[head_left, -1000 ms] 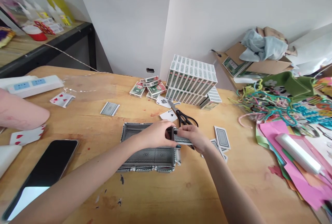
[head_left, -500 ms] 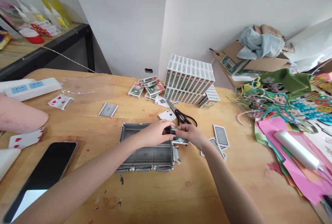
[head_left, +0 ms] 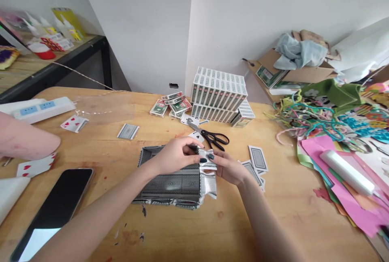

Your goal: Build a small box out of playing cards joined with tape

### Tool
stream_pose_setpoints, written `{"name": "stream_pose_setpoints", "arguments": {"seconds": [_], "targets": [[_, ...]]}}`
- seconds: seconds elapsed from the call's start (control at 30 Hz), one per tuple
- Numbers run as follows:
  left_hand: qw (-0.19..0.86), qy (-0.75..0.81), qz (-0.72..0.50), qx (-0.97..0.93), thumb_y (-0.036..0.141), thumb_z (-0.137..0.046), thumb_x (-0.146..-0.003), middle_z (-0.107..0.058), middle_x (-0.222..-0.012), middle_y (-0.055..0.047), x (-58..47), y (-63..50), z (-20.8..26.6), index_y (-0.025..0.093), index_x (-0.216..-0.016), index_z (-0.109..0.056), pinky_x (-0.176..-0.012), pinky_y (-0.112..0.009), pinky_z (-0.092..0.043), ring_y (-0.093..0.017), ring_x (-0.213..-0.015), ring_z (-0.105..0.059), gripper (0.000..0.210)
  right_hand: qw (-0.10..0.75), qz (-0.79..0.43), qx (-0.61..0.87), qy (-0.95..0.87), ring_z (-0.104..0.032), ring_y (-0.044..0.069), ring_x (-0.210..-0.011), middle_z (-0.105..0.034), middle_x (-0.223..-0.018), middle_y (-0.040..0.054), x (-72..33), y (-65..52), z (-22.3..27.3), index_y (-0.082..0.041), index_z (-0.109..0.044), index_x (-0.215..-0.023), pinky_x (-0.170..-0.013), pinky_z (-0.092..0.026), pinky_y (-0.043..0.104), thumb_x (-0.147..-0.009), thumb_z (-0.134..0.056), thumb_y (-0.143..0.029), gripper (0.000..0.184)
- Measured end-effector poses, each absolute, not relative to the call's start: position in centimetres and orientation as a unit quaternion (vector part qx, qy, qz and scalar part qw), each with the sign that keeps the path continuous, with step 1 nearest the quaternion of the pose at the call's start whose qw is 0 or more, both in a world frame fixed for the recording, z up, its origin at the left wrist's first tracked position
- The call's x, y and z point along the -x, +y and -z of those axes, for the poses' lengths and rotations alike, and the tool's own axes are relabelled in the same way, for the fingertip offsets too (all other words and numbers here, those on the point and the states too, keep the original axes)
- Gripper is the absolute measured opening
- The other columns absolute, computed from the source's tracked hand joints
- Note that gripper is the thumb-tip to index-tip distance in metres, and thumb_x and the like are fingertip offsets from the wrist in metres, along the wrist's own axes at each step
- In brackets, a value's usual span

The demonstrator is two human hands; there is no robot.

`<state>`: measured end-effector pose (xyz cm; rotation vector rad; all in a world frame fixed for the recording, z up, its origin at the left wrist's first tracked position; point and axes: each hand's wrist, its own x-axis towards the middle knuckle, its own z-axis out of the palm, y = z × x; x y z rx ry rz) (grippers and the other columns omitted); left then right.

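A shallow open box (head_left: 170, 185) made of grey-backed playing cards lies in front of me. My left hand (head_left: 172, 156) reaches over it and pinches the far part of its right end wall, thumb on a bent card. My right hand (head_left: 227, 167) grips that same playing card (head_left: 208, 164) from the right, thumb on its face and fingers beneath. Nearer me, a second card flap (head_left: 208, 185) sticks out from the end wall. Black-handled scissors (head_left: 214, 137) lie just beyond the hands, beside loose face-up cards (head_left: 190, 120).
Stacked card packs (head_left: 217, 92) stand at the back, with loose packs (head_left: 179, 106) beside them. Face-down cards (head_left: 257, 158) lie right. Coloured paper (head_left: 346, 181) and a white device (head_left: 346, 173) are farther right. A phone (head_left: 54, 209), power strip (head_left: 45, 108) and another person's arm (head_left: 27, 136) are left.
My right hand has shifted slightly down, its thumb now showing on the card. The bent card and the near flap show more fully. The view has tilted slightly.
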<state>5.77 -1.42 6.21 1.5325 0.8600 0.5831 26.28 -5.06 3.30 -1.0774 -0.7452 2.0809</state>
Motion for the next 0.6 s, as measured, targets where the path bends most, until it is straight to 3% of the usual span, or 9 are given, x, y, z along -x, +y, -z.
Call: {"name": "stream_pose_setpoints", "arguments": {"seconds": [0.17, 0.33, 0.47, 0.6], "targets": [[0.673, 0.281, -0.401, -0.554, 0.025, -0.075, -0.073, -0.07, -0.104, -0.007, -4.2, -2.1, -9.4, 0.018, -0.101, -0.067, -0.075, -0.026, -0.053, -0.017, -0.088, -0.067, 0.03, 0.403, -0.755, 0.372, -0.36, -0.063, 0.011, -0.074, -0.066, -0.088, -0.0006, -26.1, -5.2, -6.5, -0.023, -0.066, -0.096, -0.071, -0.052, 0.025, -0.072, -0.077, -0.038, 0.031], [0.733, 0.196, -0.448, -0.473, 0.015, -0.078, -0.069, -0.072, -0.106, -0.003, -2.8, -2.3, -9.7, 0.022, -0.095, -0.071, -0.076, -0.026, -0.055, -0.017, -0.089, -0.068, 0.028, 0.425, -0.607, 0.413, -0.53, -0.058, 0.02, -0.109, -0.063, -0.113, 0.0047, -25.4, -4.6, -8.8, -0.026, -0.063, -0.109, -0.096, -0.046, 0.038, -0.079, -0.07, -0.039, 0.033], [0.752, 0.21, -0.461, -0.421, 0.016, -0.079, -0.067, -0.073, -0.102, -0.001, -1.7, -2.1, -8.4, 0.024, -0.089, -0.073, -0.072, -0.024, -0.055, -0.016, -0.087, -0.068, 0.024, 0.434, -0.548, 0.34, -0.629, -0.044, 0.025, -0.129, -0.051, -0.135, 0.0057, -24.7, -3.6, -7.9, -0.03, -0.053, -0.126, -0.112, -0.031, 0.046, -0.073, -0.073, -0.048, 0.059], [0.741, 0.272, -0.465, -0.401, 0.018, -0.079, -0.068, -0.072, -0.104, -0.001, -0.1, -2.1, -7.6, 0.023, -0.085, -0.074, -0.073, -0.023, -0.054, -0.017, -0.09, -0.066, 0.018, 0.368, -0.515, 0.287, -0.72, -0.041, 0.027, -0.131, -0.048, -0.141, 0.0055, -23.8, -2.9, -7.3, -0.032, -0.043, -0.135, -0.113, -0.029, 0.047, -0.061, -0.081, -0.05, 0.085]]}}
